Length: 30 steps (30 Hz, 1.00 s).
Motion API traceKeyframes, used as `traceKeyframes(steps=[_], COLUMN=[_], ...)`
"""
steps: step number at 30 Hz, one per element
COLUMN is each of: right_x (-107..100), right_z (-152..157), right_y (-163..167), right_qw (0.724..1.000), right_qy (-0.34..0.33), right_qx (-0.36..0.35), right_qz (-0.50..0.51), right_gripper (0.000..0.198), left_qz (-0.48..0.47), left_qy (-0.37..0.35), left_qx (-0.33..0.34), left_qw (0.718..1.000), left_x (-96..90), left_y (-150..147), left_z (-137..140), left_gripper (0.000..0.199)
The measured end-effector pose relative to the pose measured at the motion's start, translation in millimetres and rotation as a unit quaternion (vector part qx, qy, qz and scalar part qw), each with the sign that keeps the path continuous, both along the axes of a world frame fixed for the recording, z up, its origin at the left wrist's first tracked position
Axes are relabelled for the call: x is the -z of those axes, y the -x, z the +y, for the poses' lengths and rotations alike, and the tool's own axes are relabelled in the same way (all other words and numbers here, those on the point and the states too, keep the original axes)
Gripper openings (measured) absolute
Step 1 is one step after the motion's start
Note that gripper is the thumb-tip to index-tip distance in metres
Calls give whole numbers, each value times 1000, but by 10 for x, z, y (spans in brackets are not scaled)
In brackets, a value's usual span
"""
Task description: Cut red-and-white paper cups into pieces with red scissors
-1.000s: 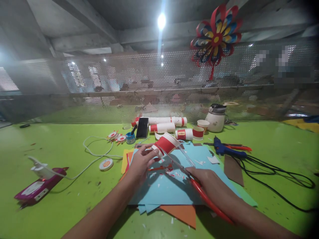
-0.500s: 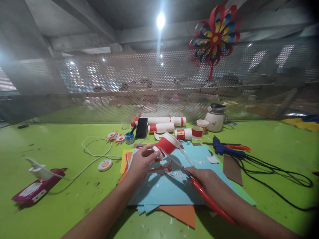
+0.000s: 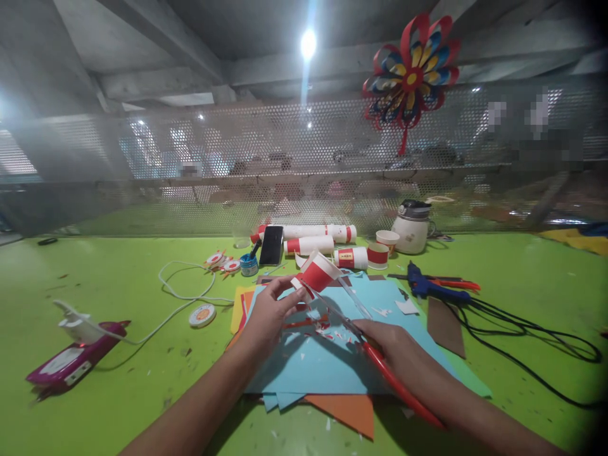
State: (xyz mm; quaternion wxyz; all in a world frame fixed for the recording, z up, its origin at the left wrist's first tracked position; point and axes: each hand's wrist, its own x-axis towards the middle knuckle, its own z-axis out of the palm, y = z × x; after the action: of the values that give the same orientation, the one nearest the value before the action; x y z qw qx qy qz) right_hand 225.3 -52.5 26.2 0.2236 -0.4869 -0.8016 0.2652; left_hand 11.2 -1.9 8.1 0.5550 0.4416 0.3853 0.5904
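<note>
My left hand (image 3: 275, 307) is closed on the lower end of a red and white paper cup (image 3: 319, 272), which it holds tilted above blue paper sheets (image 3: 332, 370). Red-handled scissors (image 3: 380, 364) are gripped in my right hand (image 3: 392, 345), their blades reaching to the cut lower part of the cup near my left fingertips. A strip of the cup's lower wall stands partly apart from the rest. Small red and white paper scraps (image 3: 325, 330) lie on the blue sheets below the cup.
Behind the sheets stand several paper cups (image 3: 377, 255), stacked cup rolls (image 3: 308, 245), a phone (image 3: 272, 246), a blue paint jar (image 3: 248, 265) and a white jug (image 3: 411, 228). A blue glue gun (image 3: 434, 288) with black cable lies right. A magenta power strip (image 3: 78, 361) with plugged-in charger sits left.
The scissor blades have shifted slightly at the cup's lower part, and the handles have swung a little leftward. The whole view has moved slightly. Both hands keep their hold.
</note>
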Motion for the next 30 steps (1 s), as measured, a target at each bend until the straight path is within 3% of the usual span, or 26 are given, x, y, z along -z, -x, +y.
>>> traceKeyframes(steps=[14, 19, 23, 30], right_x=[-9, 28, 33, -9], right_z=[-25, -5, -7, -13], right_y=[2, -28, -19, -2], right_qw=[999, 999, 999, 999], right_qy=[34, 27, 24, 21], right_qx=[27, 39, 34, 11], right_qz=[-6, -17, -22, -22], right_gripper=[24, 27, 25, 28], left_qz=[17, -22, -60, -45], left_qy=[4, 11, 35, 28], left_qx=[-12, -22, -1, 6], left_qw=[1000, 999, 998, 999], left_x=[-15, 19, 64, 90], left_y=[-27, -7, -1, 14], left_z=[-31, 6, 38, 52], left_gripper=[35, 37, 34, 36])
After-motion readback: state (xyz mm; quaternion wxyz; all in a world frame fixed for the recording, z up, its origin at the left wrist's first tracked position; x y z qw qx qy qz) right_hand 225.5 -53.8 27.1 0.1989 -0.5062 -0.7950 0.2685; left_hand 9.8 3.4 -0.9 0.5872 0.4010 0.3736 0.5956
